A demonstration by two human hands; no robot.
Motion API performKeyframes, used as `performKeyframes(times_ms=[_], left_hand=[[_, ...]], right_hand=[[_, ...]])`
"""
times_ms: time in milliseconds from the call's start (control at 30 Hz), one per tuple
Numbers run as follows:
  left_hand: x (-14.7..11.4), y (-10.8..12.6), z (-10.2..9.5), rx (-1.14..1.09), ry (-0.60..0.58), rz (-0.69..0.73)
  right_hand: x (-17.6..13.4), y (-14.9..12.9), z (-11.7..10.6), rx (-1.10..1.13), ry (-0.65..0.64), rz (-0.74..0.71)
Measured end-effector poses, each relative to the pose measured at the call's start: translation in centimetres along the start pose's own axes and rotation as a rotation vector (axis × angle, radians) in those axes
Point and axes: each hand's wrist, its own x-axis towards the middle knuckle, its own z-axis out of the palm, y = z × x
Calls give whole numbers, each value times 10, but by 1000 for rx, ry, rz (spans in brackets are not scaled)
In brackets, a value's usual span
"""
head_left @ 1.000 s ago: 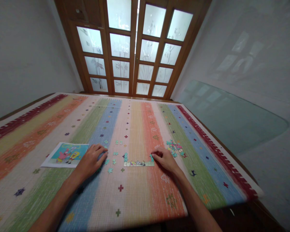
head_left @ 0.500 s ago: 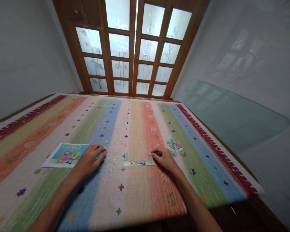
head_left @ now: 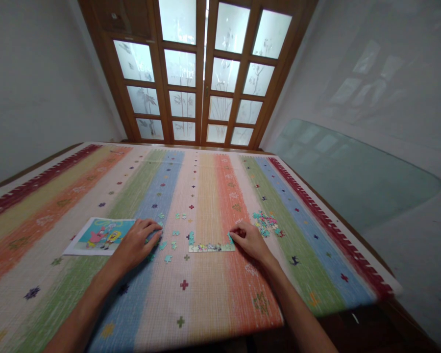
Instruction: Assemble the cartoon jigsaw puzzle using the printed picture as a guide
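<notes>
My right hand (head_left: 248, 239) pinches a teal jigsaw piece (head_left: 230, 237) at the right end of the joined puzzle strip (head_left: 212, 248). The fingers partly cover that piece, so I cannot tell whether it is locked in. At the strip's left end, teal pieces (head_left: 191, 238) stand up as a short side. My left hand (head_left: 139, 239) rests on the cloth with thumb and fingers apart, partly over the right edge of a printed cartoon picture (head_left: 102, 236). Beside its fingertips lie several loose teal pieces (head_left: 163, 245); some are partly hidden by the hand.
A pile of mixed jigsaw pieces (head_left: 266, 223) lies right of my right hand. The striped tablecloth (head_left: 206, 294) covers the table, whose front edge is near me. Beyond the far edge stand wooden doors (head_left: 203, 73) with frosted panes, and walls rise on both sides.
</notes>
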Motion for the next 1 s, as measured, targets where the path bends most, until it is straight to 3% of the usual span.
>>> performKeyframes(times_ms=[333,433,600,733,833,1000], left_hand=[[-1,10,0,6,7,40],[-5,34,14,-23,4,116],[-13,102,51,-126,-74,360],[-16,147,74,-87,-173,479],[-14,165,86,-37,-201,492],[-8,175,109,89,-217,428]], right_hand=[[-1,6,-5,58,-18,-12],[-1,7,-6,61,-26,-16],[-1,9,-6,25,-32,-19],[-1,10,-6,7,-32,-25],[-2,7,-7,15,-33,-19],[-4,2,-10,7,-71,-25]])
